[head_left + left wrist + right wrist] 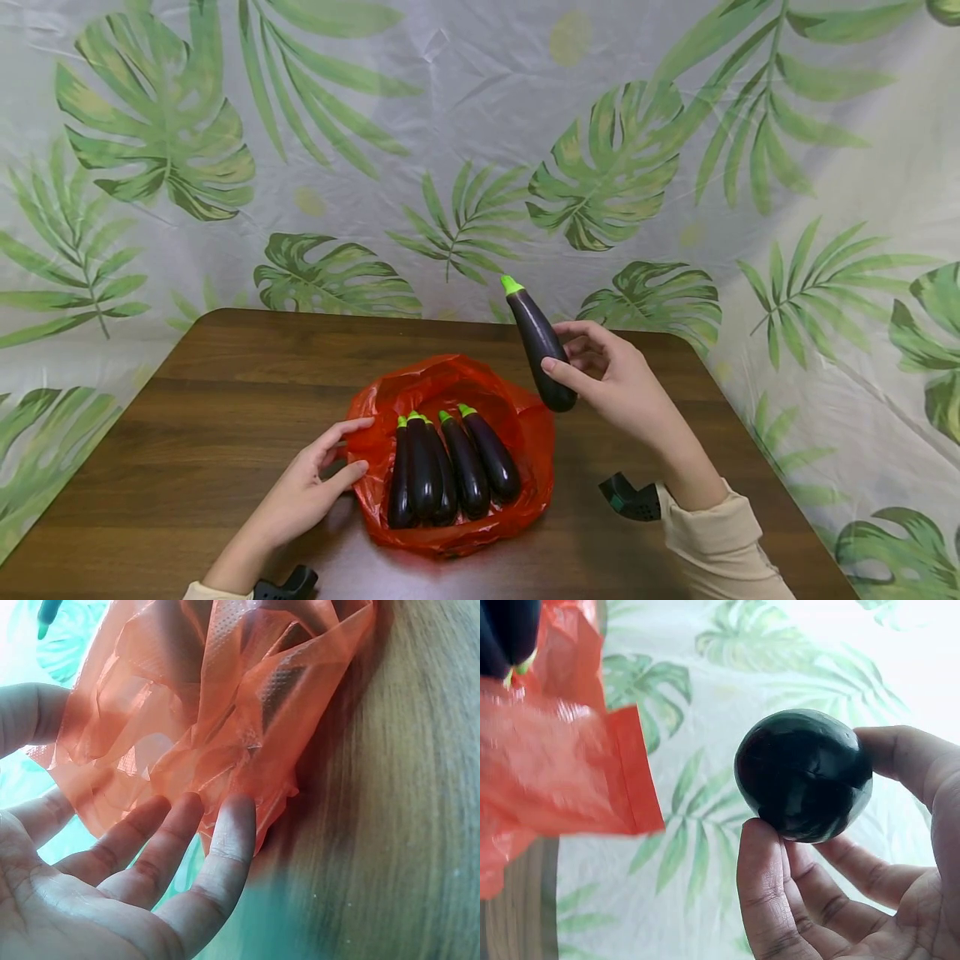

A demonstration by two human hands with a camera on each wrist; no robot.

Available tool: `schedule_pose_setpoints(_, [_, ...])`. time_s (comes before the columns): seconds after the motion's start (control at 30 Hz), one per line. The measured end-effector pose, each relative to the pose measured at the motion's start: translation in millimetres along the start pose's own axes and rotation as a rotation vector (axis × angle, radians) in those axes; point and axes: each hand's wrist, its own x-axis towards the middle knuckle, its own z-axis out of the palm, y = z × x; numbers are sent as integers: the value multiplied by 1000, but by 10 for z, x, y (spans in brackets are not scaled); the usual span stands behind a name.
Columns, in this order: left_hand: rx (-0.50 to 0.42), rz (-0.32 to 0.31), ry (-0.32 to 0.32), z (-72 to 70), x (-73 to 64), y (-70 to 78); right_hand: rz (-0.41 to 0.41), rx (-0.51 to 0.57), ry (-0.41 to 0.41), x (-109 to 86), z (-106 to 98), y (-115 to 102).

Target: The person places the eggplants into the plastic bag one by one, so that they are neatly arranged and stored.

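Note:
A dark purple eggplant (537, 346) with a bright green stem end is held up in my right hand (611, 379), gripped between thumb and fingers, stem tilted up and left. Its rounded bottom (804, 776) faces the right wrist view. Several more eggplants (465, 467) lie side by side inside an open red plastic bag (450, 546) on the table. At the bag's left side is my left hand (303, 483), thumb and index finger spread apart against the plastic. In the left wrist view its fingertips (236, 810) touch the outside of the bag.
The bag and hands are over a dark brown wooden table (247, 375) with rounded far corners. Behind it hangs a pale cloth (480, 108) with green leaf prints. Black devices (630, 498) are worn at both wrists.

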Motion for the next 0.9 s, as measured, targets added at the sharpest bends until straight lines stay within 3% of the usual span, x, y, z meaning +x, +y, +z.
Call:
schedule_pose_setpoints(0.6, [6,-2,-2,-2,1,7,-5,77,-102,10,436,-75])
schedule_pose_setpoints(0.9, [9,-10,1,-3,-1,9,1,44,-140,-3,638,-57])
